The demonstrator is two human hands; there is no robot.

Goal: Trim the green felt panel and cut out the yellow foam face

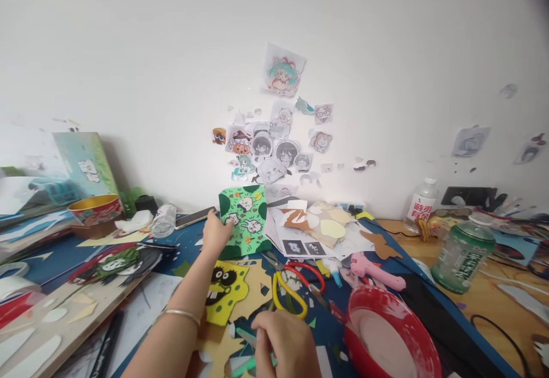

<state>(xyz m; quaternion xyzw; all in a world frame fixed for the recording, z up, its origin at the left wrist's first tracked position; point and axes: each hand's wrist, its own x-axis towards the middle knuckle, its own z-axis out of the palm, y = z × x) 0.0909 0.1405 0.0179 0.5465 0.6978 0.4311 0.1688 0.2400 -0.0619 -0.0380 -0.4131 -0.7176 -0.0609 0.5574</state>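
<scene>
My left hand [217, 232] reaches forward, with a bracelet on its wrist. Its fingers are closed on the left edge of a bright green sheet [251, 234] with cartoon animals, which stands tilted up towards the wall. Close to me, my right hand [285, 341] is curled over the near part of the table. Teal and green pieces show beside its fingers, but what it grips is hidden. Between the hands lies a yellow cartoon cutout [225, 292] with big black eyes. Beyond my right hand are yellow-handled scissors [295, 303] and red-handled scissors [319, 275].
A red basin [355, 361] and a pink glue gun [377, 272] are at the right, with a green bottle [463, 255] beyond. Paper scraps [332, 228] lie near the wall. A phone [195, 218] is left of the green sheet; a board [64, 321] lies at left.
</scene>
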